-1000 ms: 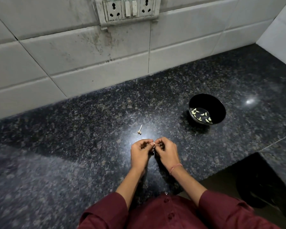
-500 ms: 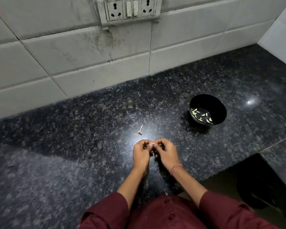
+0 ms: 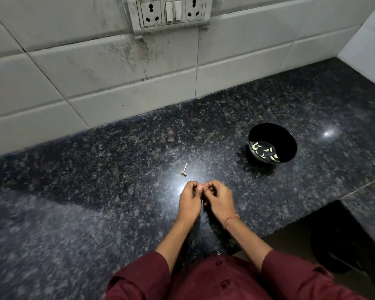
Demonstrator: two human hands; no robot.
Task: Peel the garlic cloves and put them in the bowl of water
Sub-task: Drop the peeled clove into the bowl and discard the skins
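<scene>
Hardly anything has moved since a second ago: both hands stay joined at the same spot, and the bowl and stalk lie where they were. The dark speckled counter [image 3: 95,191] spreads below a white tiled wall. On it stands the black bowl [image 3: 290,135], well to the right of the hands and farther back, with pale peeled cloves [image 3: 266,150] in its water. The left hand [image 3: 189,202] and right hand [image 3: 221,202] meet at the fingertips, fingers curled, pinching a garlic clove [image 3: 202,187] between them. Only a whitish sliver of it shows. A dry garlic stalk [image 3: 184,171] lies just beyond the left hand.
</scene>
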